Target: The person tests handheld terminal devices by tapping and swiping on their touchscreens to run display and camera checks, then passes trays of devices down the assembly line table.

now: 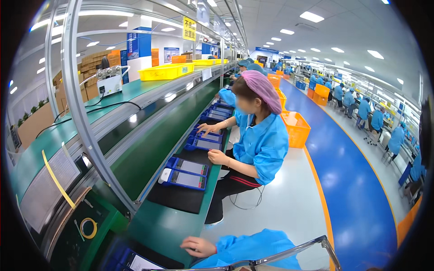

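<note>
My right hand (199,247) rests at the front edge of the green bench (156,228), fingers loosely bent and apart, nothing held in them. Its blue sleeve comes in from the lower right. Just left of the hand, at the lower rim, lies a blue-framed device (138,263) with a lit screen on a black mat (165,258), partly cut off. My left hand does not show. Farther along, two similar blue devices (187,179) with lit screens lie on another black mat (174,198); one carries a white piece (165,175) at its corner.
A seated co-worker (266,131) in blue reaches toward more blue devices (205,142). A metal upright (81,99) rises beside the bench. At lower left are a tape roll (88,228) and a paper sheet (52,189). Yellow trays (165,72) stand on the shelf; an orange crate (296,131) behind the co-worker.
</note>
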Action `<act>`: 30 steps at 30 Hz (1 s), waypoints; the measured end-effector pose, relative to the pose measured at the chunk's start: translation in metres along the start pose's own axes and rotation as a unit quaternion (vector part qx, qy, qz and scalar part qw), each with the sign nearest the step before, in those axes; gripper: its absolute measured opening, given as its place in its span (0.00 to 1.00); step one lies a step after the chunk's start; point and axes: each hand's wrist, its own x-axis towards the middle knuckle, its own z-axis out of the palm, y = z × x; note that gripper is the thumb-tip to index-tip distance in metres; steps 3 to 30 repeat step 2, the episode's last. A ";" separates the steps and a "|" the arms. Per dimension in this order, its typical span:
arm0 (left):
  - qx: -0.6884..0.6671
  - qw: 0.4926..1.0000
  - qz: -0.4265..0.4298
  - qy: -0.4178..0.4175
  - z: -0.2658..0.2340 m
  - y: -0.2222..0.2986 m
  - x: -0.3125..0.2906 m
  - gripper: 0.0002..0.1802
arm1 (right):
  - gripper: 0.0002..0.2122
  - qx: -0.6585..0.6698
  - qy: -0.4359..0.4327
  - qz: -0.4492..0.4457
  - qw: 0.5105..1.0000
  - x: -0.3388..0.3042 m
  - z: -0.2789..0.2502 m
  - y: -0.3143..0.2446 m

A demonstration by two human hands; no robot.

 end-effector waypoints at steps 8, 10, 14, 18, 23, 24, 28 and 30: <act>0.238 0.942 -0.228 0.063 -0.054 -0.026 -0.031 0.12 | 0.10 0.023 -0.009 0.017 1.000 -0.031 -0.005 -0.008; 0.238 0.942 -0.228 0.063 -0.054 -0.026 -0.031 0.12 | 0.10 0.023 -0.009 0.017 1.000 -0.031 -0.005 -0.008; 0.238 0.942 -0.228 0.063 -0.054 -0.026 -0.031 0.12 | 0.10 0.023 -0.009 0.017 1.000 -0.031 -0.005 -0.008; 0.238 0.942 -0.228 0.063 -0.054 -0.026 -0.031 0.12 | 0.10 0.023 -0.009 0.017 1.000 -0.031 -0.005 -0.008; 0.238 0.942 -0.228 0.063 -0.054 -0.026 -0.031 0.12 | 0.10 0.023 -0.009 0.017 1.000 -0.031 -0.005 -0.008; 0.238 0.942 -0.228 0.063 -0.054 -0.026 -0.031 0.12 | 0.10 0.023 -0.009 0.017 1.000 -0.031 -0.005 -0.008; 0.238 0.942 -0.228 0.063 -0.054 -0.026 -0.031 0.12 | 0.10 0.023 -0.009 0.017 1.000 -0.031 -0.005 -0.008; 0.238 0.942 -0.228 0.063 -0.054 -0.026 -0.031 0.12 | 0.10 0.023 -0.009 0.017 1.000 -0.031 -0.005 -0.008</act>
